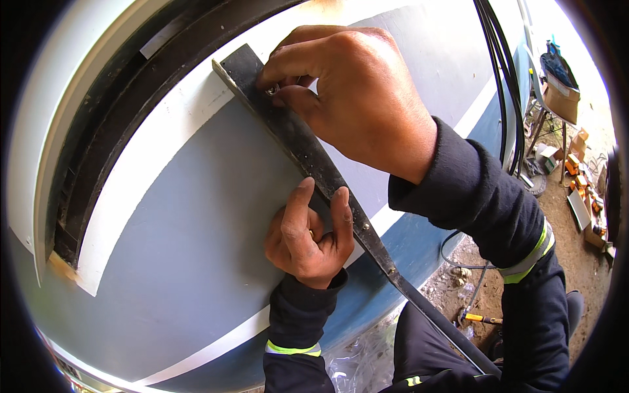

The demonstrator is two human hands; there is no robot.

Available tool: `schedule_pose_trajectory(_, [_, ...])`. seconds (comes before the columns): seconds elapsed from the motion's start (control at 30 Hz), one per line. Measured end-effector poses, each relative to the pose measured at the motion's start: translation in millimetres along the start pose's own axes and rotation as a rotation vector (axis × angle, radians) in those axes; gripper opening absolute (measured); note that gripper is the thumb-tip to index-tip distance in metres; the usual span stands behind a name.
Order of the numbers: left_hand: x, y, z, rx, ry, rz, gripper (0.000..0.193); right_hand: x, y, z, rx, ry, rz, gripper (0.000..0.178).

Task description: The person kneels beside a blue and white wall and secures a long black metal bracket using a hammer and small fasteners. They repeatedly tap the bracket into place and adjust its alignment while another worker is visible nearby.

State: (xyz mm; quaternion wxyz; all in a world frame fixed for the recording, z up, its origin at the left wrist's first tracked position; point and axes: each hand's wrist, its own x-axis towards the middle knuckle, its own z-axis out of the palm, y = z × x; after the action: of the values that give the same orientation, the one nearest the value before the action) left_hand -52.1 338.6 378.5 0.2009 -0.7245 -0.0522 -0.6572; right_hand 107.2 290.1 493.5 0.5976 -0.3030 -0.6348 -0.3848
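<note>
At the far left a dark frame (108, 150) curves beside a white band (141, 177); to its right spreads a grey panel (196, 177), with the black bar (308, 147) slanting across it from the far left end down to the near right, by the person's leg; the left hand (308, 242) is just beside the bar's middle stretch, forefinger and thumb raised apart at its near edge, the other fingers curled, so that I cannot tell whether they hold anything; clear plastic (360, 363) lies on the near side; the right hand (367, 98) reaches over the bar's far end, thumb and forefinger pinched together on a small metal piece (272, 90), which sits between the fingertips at the bar's face; farther right are a yellow-handled tool (481, 319) on the ground, dark cables (518, 105) hanging, and orange boxes (576, 167).
</note>
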Motion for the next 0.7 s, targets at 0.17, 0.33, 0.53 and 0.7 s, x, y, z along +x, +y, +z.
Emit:
schedule_pose_trajectory(0.17, [0.3, -0.2, -0.7, 0.024, -0.011, 0.004, 0.048, 9.0, 1.8, -4.9, -0.088, -0.063, -0.118, 0.023])
schedule_pose_trajectory(0.33, [0.5, -0.7, 0.2, 0.019, 0.001, 0.004, 0.047, 11.6, 1.0, -7.4, -0.103, -0.107, -0.137, 0.02])
schedule_pose_trajectory(0.53, [1.2, -0.2, -0.3, 0.017, -0.002, 0.001, 0.046, 9.4, -1.8, -3.5, -0.185, -0.16, -0.17, 0.014])
schedule_pose_trajectory(0.7, [0.7, 0.7, 1.0, 0.007, 0.011, -0.004, 0.046, 8.0, 7.5, 5.2, -0.32, -0.16, -0.246, 0.014])
